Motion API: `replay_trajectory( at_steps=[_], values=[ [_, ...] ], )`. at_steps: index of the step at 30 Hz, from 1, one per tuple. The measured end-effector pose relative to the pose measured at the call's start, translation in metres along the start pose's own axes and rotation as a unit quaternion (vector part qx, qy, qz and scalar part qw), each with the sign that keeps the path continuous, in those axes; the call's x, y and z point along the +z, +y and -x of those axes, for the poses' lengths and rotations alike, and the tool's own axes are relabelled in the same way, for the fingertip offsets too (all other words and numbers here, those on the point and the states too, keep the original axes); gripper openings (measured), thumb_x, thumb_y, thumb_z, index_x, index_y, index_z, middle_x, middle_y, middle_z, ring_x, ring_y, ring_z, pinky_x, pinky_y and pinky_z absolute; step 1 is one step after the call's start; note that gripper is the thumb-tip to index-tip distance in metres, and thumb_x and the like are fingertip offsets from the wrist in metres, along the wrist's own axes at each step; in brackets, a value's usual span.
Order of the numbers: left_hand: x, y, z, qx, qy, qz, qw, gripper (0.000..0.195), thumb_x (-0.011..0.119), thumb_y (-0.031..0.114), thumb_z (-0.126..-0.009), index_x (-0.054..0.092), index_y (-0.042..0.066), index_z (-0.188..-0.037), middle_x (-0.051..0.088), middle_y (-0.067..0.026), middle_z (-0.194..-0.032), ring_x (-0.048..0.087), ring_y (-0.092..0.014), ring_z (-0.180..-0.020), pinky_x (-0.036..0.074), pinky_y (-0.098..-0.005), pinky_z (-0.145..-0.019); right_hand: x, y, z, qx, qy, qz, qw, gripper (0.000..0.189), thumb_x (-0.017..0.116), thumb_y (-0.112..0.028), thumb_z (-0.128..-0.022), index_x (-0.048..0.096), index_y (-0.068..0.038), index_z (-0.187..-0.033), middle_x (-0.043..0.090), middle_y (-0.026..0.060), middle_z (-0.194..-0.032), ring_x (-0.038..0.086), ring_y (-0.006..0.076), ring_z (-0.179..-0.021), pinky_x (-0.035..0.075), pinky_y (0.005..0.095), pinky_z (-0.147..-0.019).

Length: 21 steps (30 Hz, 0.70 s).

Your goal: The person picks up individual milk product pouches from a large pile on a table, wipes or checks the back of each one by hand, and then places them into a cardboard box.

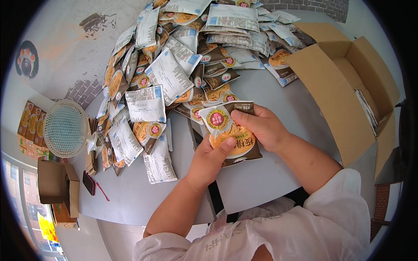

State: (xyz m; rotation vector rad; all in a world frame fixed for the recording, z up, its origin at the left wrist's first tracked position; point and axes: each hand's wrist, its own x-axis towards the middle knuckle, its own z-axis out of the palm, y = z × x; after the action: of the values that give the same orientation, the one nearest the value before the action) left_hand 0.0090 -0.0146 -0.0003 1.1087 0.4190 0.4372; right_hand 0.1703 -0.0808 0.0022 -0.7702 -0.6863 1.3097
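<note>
A printed drink pouch, brown and orange with a round red badge, is held above the table gap between both my hands. My left hand grips its lower left side, thumb across the front. On its right edge, my right hand has the thumb pressed near the top corner. Just beyond lies a large heap of similar pouches, some with printed fronts up, others showing white backs. To the right stands an open cardboard box, with several pouches standing on edge inside.
Two grey tabletops meet with a dark gap. At left are a small fan, flattened cardboard, a phone with a red strap and an open brown carton. Stacked printed cartons stand by the wall.
</note>
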Motion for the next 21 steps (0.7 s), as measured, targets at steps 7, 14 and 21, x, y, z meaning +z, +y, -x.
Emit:
replay_trajectory(
  at_steps=[7, 14, 21],
  values=[
    [0.0038, -0.0031, 0.0019, 0.017, 0.019, -0.016, 1.0, 0.037, 0.056, 0.019, -0.096, 0.047, 0.001, -0.126, 0.059, -0.0049, -0.116, 0.057, -0.013, -0.103, 0.046, -0.0272, -0.09, 0.0021, 0.0016, -0.0004, 0.0, 0.021, 0.002, 1.0, 0.036, 0.049, -0.026, -0.098, 0.052, 0.002, -0.121, 0.062, 0.0073, -0.111, 0.061, 0.0126, -0.096, 0.05, 0.0273, -0.084],
    [0.0035, -0.0056, 0.0031, 0.029, 0.016, -0.051, 0.998, 0.034, 0.055, 0.019, -0.096, 0.049, 0.001, -0.124, 0.059, -0.0044, -0.115, 0.056, -0.011, -0.102, 0.046, -0.0262, -0.089, 0.0019, -0.003, 0.0012, 0.02, 0.047, 0.042, 0.998, 0.041, 0.046, -0.034, -0.099, 0.055, 0.001, -0.118, 0.063, 0.0066, -0.109, 0.061, 0.0108, -0.094, 0.049, 0.026, -0.083],
    [0.0026, -0.0059, 0.0036, 0.06, 0.056, -0.036, 0.996, 0.033, 0.055, 0.019, -0.096, 0.051, 0.002, -0.123, 0.06, -0.0038, -0.114, 0.056, -0.011, -0.101, 0.046, -0.026, -0.088, 0.003, -0.0059, -0.0005, 0.033, -0.009, 0.031, 0.999, 0.038, 0.055, -0.03, -0.095, 0.055, 0.0, -0.119, 0.062, 0.0066, -0.108, 0.061, 0.0121, -0.095, 0.049, 0.0266, -0.084]
  ],
)
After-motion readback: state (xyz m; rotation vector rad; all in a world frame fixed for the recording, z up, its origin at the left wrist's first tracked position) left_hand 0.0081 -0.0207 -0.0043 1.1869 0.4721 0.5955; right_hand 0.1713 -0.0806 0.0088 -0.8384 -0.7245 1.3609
